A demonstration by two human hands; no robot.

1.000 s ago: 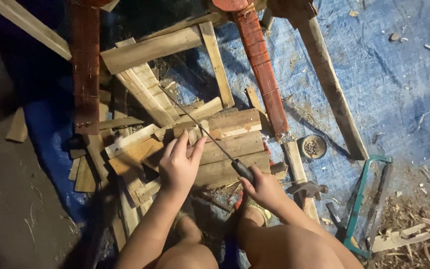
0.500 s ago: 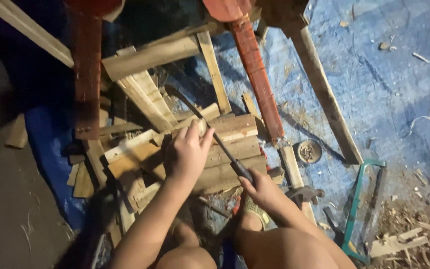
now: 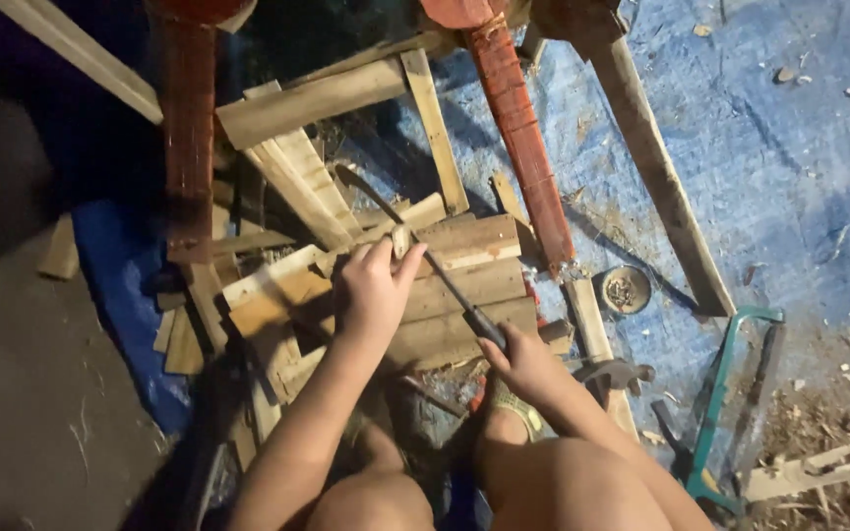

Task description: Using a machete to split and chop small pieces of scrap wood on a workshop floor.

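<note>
Sawing in hand: right hand grips saw; left hand pinches wood piece on planks. Next stroke needs steady hold.

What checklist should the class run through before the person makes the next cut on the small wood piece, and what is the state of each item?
1. Right hand wrapped round the dark handle of the long blade: ok.
2. Left hand pinching the small wood piece on the stacked planks: ok.
3. Left fingers apart from the blade: not ok, they sit right beside it.
4. Blade edge sharp and undamaged: cannot tell, too dim.
5. Planks steady underneath: cannot tell, the pile looks loose.
6. Green-framed saw and hammer lying clear of the cutting spot on the blue tarp: ok.
</note>
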